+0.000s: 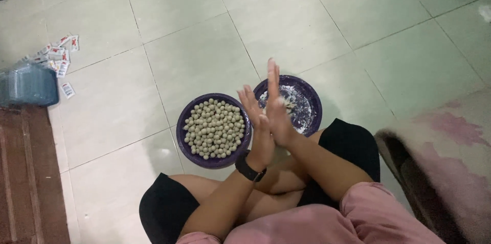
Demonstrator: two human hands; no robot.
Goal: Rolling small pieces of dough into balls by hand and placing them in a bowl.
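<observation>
I see both arms reach up from the bottom of the frame and meet in the middle. My left hand (258, 121) and right hand (279, 106) press flat together, palm to palm, fingers straight and pointing up. I cannot tell if anything sits between the palms. They hover over two purple bowls on the tiled floor (204, 34). The left bowl (184, 136) holds many small pale balls (214, 127). The right bowl (309, 98), just beside it, holds white flour (299, 106).

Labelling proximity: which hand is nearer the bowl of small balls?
Left. The left hand is at the rim of the bowl of small balls; the right hand, pressed against it, is farther off, over the floury bowl.
</observation>
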